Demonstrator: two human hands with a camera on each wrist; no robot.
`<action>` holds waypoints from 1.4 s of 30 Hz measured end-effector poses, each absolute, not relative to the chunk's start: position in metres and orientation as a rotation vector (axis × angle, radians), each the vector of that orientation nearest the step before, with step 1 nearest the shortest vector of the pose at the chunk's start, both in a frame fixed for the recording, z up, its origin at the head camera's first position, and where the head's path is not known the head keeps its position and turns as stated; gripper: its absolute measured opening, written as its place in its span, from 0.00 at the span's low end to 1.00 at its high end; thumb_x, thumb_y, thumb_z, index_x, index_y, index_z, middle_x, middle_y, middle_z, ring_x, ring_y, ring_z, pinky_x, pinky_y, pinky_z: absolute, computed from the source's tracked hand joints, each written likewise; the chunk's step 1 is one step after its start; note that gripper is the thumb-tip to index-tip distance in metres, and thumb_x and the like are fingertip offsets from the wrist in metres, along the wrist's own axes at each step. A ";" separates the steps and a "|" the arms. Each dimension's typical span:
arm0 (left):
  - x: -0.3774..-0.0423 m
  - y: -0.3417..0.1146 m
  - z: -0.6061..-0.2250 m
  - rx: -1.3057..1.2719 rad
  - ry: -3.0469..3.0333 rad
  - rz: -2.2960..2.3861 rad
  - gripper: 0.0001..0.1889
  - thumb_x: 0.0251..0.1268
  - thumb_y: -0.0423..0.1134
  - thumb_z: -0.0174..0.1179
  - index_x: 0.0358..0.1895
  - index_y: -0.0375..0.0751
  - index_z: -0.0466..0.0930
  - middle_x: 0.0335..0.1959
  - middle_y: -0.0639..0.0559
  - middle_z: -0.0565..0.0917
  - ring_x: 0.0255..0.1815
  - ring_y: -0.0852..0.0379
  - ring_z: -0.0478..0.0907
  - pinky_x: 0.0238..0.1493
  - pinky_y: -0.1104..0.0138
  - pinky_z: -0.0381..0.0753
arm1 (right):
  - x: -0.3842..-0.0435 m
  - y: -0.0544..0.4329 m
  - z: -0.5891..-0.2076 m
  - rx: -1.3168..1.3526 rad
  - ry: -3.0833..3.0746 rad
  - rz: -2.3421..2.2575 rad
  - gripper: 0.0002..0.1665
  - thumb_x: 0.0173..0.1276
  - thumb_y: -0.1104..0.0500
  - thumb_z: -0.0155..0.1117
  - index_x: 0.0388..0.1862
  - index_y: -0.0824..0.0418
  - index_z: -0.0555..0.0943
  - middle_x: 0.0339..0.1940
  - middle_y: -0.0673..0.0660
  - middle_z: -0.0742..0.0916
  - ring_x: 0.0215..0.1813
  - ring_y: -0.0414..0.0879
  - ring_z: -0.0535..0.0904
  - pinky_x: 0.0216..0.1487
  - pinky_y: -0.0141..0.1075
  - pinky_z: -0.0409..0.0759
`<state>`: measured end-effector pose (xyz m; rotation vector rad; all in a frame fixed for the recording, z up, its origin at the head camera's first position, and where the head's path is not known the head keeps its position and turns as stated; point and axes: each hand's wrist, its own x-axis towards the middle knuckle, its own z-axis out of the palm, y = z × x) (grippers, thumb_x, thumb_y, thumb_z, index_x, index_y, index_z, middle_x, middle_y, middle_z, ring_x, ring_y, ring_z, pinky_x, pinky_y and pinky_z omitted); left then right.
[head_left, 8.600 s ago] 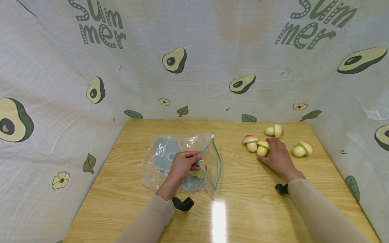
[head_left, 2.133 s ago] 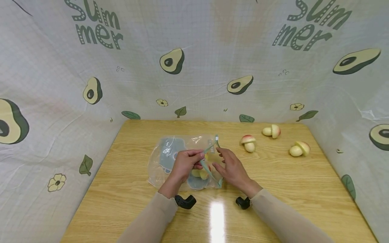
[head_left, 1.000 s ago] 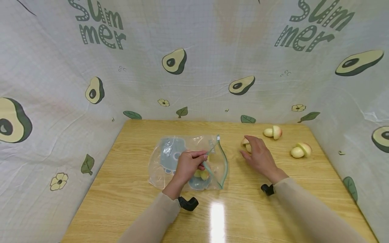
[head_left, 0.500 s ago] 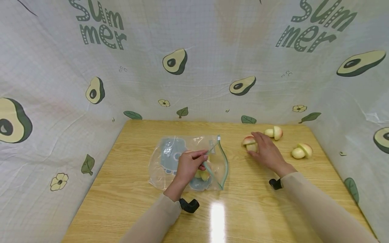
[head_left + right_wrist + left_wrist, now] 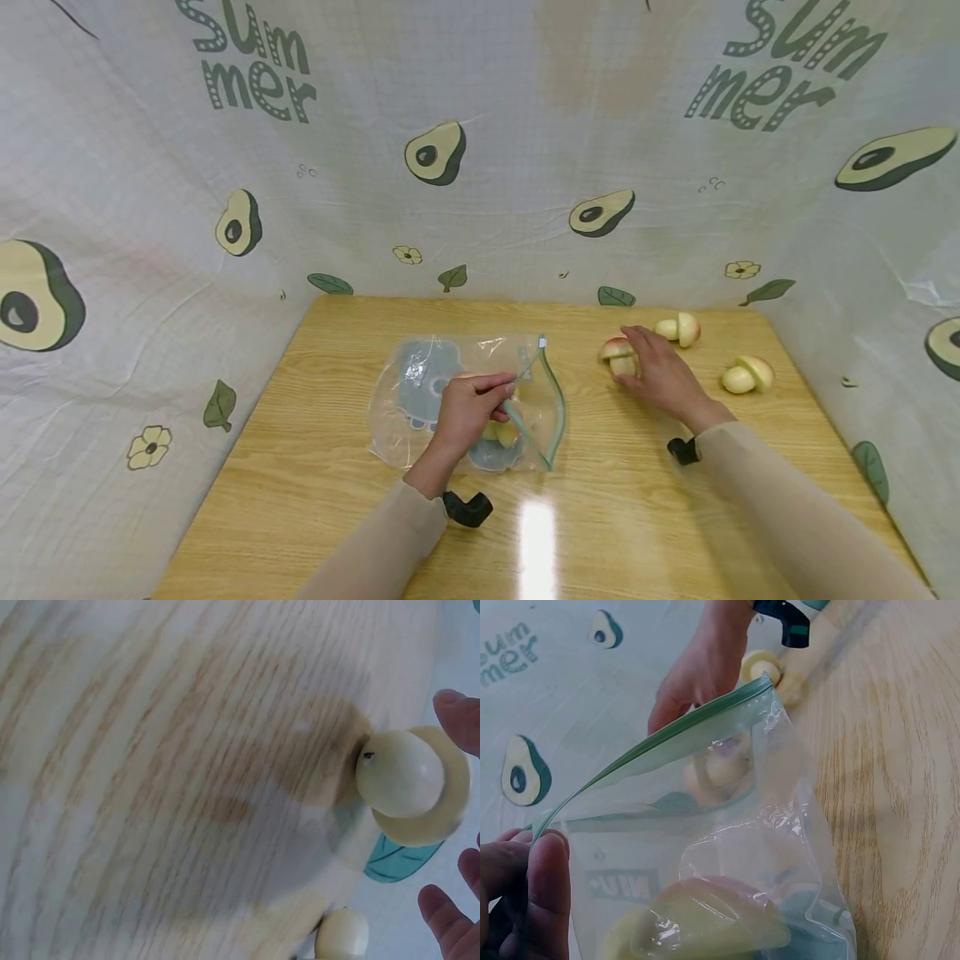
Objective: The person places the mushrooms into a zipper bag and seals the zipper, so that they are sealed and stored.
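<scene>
My left hand (image 5: 465, 408) pinches one edge of the mouth of a clear zip bag (image 5: 420, 379), which has a green closure and a blue print. The bag's mouth gapes toward the right. Inside it lie yellowish toy mushrooms (image 5: 705, 922), partly behind the left hand in the head view. Over on the right, my right hand (image 5: 663, 375) is at a red-capped toy mushroom (image 5: 618, 357), thumb and fingers spread to either side of it. In the right wrist view the thumb is right at the cap of this mushroom (image 5: 401, 776), while the other fingers stand apart from it.
Two more toy mushrooms lie on the wooden table (image 5: 300, 467): one at the back (image 5: 681, 330), just beyond the right hand, and another mushroom (image 5: 748, 375) further right. A white curtain (image 5: 510, 142) printed with avocados encloses the table's back and sides.
The small yellow mushroom beside the red-capped one has left the table. My right hand went to the bag's mouth, then back right to the red-capped mushroom. The left hand keeps its pinch on the bag.
</scene>
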<state>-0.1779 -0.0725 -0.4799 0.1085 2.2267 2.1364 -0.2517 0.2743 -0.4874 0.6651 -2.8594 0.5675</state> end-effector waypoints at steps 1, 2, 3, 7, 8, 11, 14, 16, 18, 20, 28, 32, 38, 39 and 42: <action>-0.178 -0.073 -0.480 0.108 2.229 2.132 0.12 0.73 0.37 0.69 0.54 0.39 0.91 0.42 0.40 0.89 0.21 0.61 0.85 0.31 0.68 0.91 | -0.252 0.275 -0.487 0.675 -2.860 0.569 0.50 0.67 0.60 0.78 0.81 0.69 0.61 0.76 0.75 0.69 0.75 0.74 0.64 0.72 0.71 0.69; -0.178 -0.073 -0.480 0.109 2.230 2.129 0.11 0.73 0.37 0.69 0.54 0.39 0.91 0.42 0.40 0.89 0.21 0.61 0.85 0.31 0.68 0.91 | -0.253 0.275 -0.487 0.684 -2.864 0.573 0.50 0.67 0.61 0.78 0.81 0.69 0.62 0.76 0.75 0.69 0.76 0.74 0.64 0.72 0.71 0.69; -0.177 -0.073 -0.480 0.111 2.230 2.126 0.11 0.73 0.37 0.69 0.54 0.39 0.91 0.43 0.40 0.89 0.22 0.60 0.85 0.31 0.67 0.91 | -0.254 0.275 -0.486 0.692 -2.870 0.577 0.50 0.66 0.61 0.78 0.81 0.68 0.62 0.77 0.74 0.69 0.76 0.74 0.64 0.72 0.71 0.69; -0.177 -0.073 -0.481 0.123 2.224 2.118 0.12 0.73 0.37 0.69 0.54 0.39 0.91 0.43 0.40 0.89 0.22 0.60 0.85 0.32 0.67 0.92 | -0.259 0.275 -0.486 0.715 -2.913 0.591 0.50 0.65 0.63 0.79 0.81 0.66 0.63 0.78 0.73 0.69 0.77 0.75 0.63 0.73 0.71 0.67; -0.176 -0.073 -0.481 0.124 2.219 2.118 0.12 0.73 0.37 0.69 0.54 0.39 0.91 0.43 0.40 0.89 0.22 0.60 0.85 0.32 0.67 0.92 | -0.260 0.275 -0.486 0.717 -2.925 0.594 0.50 0.65 0.63 0.79 0.81 0.65 0.64 0.78 0.73 0.68 0.77 0.75 0.63 0.74 0.71 0.66; -0.177 -0.073 -0.482 0.128 2.208 2.116 0.12 0.73 0.37 0.69 0.55 0.39 0.91 0.44 0.40 0.89 0.22 0.60 0.85 0.32 0.68 0.92 | -0.263 0.275 -0.488 0.718 -2.960 0.598 0.50 0.65 0.64 0.79 0.82 0.64 0.64 0.78 0.73 0.68 0.77 0.76 0.62 0.75 0.72 0.65; -0.176 -0.073 -0.482 0.134 2.200 2.120 0.12 0.73 0.36 0.69 0.55 0.38 0.91 0.45 0.39 0.89 0.22 0.60 0.85 0.31 0.68 0.91 | -0.266 0.276 -0.491 0.701 -2.988 0.614 0.51 0.65 0.64 0.79 0.82 0.64 0.63 0.78 0.74 0.68 0.77 0.76 0.62 0.74 0.73 0.65; -0.176 -0.073 -0.482 0.144 2.197 2.122 0.12 0.73 0.36 0.69 0.55 0.38 0.91 0.45 0.38 0.89 0.22 0.60 0.85 0.31 0.68 0.91 | -0.268 0.277 -0.494 0.691 -3.002 0.620 0.52 0.64 0.65 0.79 0.83 0.64 0.62 0.78 0.74 0.67 0.77 0.77 0.62 0.74 0.73 0.66; -0.176 -0.073 -0.482 0.151 2.194 2.126 0.12 0.74 0.36 0.68 0.55 0.38 0.91 0.44 0.37 0.89 0.22 0.60 0.85 0.31 0.68 0.91 | -0.269 0.278 -0.496 0.683 -3.011 0.624 0.53 0.64 0.65 0.79 0.83 0.64 0.62 0.78 0.75 0.67 0.77 0.77 0.61 0.74 0.73 0.66; -0.176 -0.073 -0.482 0.155 2.193 2.126 0.12 0.74 0.36 0.68 0.55 0.38 0.91 0.44 0.37 0.89 0.22 0.60 0.85 0.31 0.68 0.91 | -0.270 0.279 -0.499 0.683 -3.012 0.623 0.53 0.64 0.64 0.79 0.83 0.65 0.61 0.78 0.76 0.67 0.77 0.77 0.61 0.74 0.73 0.65; -0.176 -0.072 -0.484 0.148 2.200 2.121 0.12 0.74 0.36 0.68 0.55 0.37 0.91 0.44 0.38 0.89 0.21 0.61 0.84 0.30 0.69 0.91 | -0.272 0.282 -0.503 0.675 -3.003 0.619 0.52 0.65 0.63 0.79 0.82 0.68 0.61 0.77 0.76 0.68 0.76 0.76 0.62 0.75 0.71 0.64; -0.177 -0.073 -0.484 0.141 2.195 2.121 0.12 0.74 0.36 0.68 0.56 0.37 0.91 0.44 0.38 0.89 0.21 0.61 0.85 0.30 0.69 0.91 | -0.273 0.283 -0.506 0.650 -3.003 0.622 0.51 0.66 0.60 0.78 0.80 0.71 0.60 0.76 0.77 0.68 0.77 0.76 0.61 0.75 0.71 0.64; -0.179 -0.073 -0.485 0.134 2.190 2.122 0.12 0.75 0.36 0.67 0.56 0.38 0.91 0.42 0.40 0.89 0.21 0.60 0.85 0.30 0.68 0.91 | -0.273 0.283 -0.513 0.600 -2.948 0.684 0.49 0.65 0.59 0.79 0.75 0.75 0.62 0.72 0.77 0.71 0.73 0.74 0.65 0.74 0.68 0.66; -0.180 -0.073 -0.485 0.136 2.192 2.120 0.12 0.75 0.37 0.67 0.56 0.38 0.91 0.42 0.40 0.89 0.21 0.60 0.85 0.30 0.68 0.91 | -0.273 0.282 -0.514 0.591 -2.937 0.696 0.49 0.64 0.59 0.80 0.74 0.76 0.63 0.71 0.77 0.71 0.72 0.74 0.66 0.73 0.67 0.67; -0.181 -0.073 -0.485 0.129 2.191 2.115 0.12 0.75 0.38 0.67 0.56 0.38 0.91 0.43 0.41 0.89 0.22 0.60 0.85 0.31 0.67 0.91 | -0.272 0.281 -0.516 0.568 -2.907 0.710 0.49 0.63 0.58 0.80 0.73 0.77 0.63 0.68 0.76 0.73 0.70 0.73 0.68 0.71 0.67 0.69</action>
